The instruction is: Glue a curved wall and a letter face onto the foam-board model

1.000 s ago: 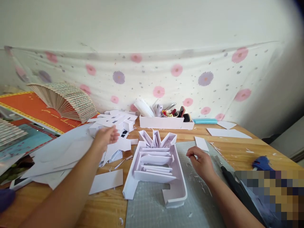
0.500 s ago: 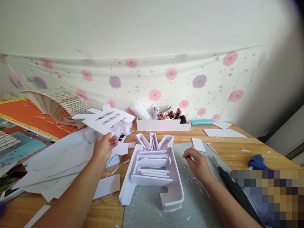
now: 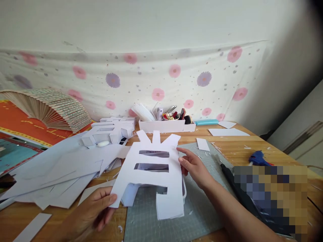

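A flat white cut-out sheet (image 3: 151, 178) with slots and three prongs at its top lies over a white walled frame (image 3: 130, 195), which shows only at its edges and through the openings. My left hand (image 3: 102, 203) pinches the sheet's lower left corner between thumb and fingers. At the sheet's right edge, my right hand (image 3: 190, 164) grips it with the thumb on top and fingers partly hidden beneath. Below both white pieces is a grey cutting mat (image 3: 199, 215).
Loose white sheets (image 3: 63, 168) and another white built shape (image 3: 108, 132) are at left, by a folding fan (image 3: 50, 107). A white tool box (image 3: 161, 126) stands behind. A blue glue gun (image 3: 258, 158) and black tool (image 3: 237, 185) lie right.
The cut-out sheet has moved from the left pile to over the walled frame. My left hand came down and nearer with it, and my right hand moved left onto its edge. The view shifted slightly.
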A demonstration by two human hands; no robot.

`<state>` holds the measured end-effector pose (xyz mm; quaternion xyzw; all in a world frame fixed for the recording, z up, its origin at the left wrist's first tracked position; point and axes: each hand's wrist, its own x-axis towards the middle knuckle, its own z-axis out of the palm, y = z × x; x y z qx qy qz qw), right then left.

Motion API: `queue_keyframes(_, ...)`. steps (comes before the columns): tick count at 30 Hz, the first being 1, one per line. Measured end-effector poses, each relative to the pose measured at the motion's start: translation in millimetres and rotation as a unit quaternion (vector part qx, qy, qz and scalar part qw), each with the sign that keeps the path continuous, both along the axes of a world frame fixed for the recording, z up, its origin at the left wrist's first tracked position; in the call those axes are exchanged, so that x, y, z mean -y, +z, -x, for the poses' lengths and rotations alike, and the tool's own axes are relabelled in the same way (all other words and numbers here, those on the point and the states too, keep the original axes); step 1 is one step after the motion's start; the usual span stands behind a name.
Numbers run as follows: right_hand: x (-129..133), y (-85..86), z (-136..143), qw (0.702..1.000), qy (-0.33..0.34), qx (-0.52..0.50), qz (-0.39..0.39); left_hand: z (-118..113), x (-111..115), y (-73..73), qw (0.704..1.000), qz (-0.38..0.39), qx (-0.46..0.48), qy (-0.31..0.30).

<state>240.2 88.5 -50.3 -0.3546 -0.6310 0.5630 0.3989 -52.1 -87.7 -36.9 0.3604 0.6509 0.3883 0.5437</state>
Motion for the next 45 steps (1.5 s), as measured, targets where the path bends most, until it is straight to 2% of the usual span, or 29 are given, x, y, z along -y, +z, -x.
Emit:
queue_keyframes(3, -3, -6.2, 4, 0.999, -0.039, 0.018, -0.011, -1, -8, -1.7, 0.999, 0.015, -0.031, -0.026)
queue_keyframes(8, -6, -15.6, 8, 0.989, -0.077, 0.083, -0.091, 3, -14, -0.7, 0.987, 0.022, -0.14, -0.079)
queue_keyframes(11, -7, -19.5, 8, 0.974, -0.081, 0.13, -0.167, 8, -21, 4.3, 0.977, 0.027, -0.189, -0.096)
queue_keyframes(14, -10, -23.6, 7, 0.961, -0.086, 0.153, -0.213, 12, -40, 12.5, 0.969, 0.001, -0.227, -0.093)
queue_keyframes(18, -17, -28.8, 5, 0.964, -0.09, 0.142, -0.208, 12, -77, 17.2, 0.976, -0.055, -0.209, -0.03)
queue_keyframes(23, -18, -29.3, 5, 0.968, -0.086, 0.116, -0.207, 2, -106, 7.5, 0.971, -0.109, -0.211, -0.012)
queue_keyframes(27, -18, -27.7, 3, 0.966, -0.09, 0.113, -0.213, -5, -111, -2.6, 0.96, -0.123, -0.251, -0.005)
queue_keyframes(30, -22, -27.7, -2, 0.963, -0.093, 0.156, -0.198, -10, -113, -9.2, 0.957, -0.122, -0.263, 0.011)
queue_keyframes(34, -29, -24.8, -12, 0.953, -0.086, 0.226, -0.179, -23, -118, -15.1, 0.967, -0.114, -0.22, 0.051)
queue_keyframes(39, -32, -11.9, -25, 0.934, -0.093, 0.296, -0.176, -38, -126, -13.2, 0.97, -0.103, -0.214, 0.051)
queue_keyframes(45, -32, -4.5, -28, 0.928, -0.11, 0.313, -0.17, -43, -129, -16.8, 0.977, -0.124, -0.144, 0.092)
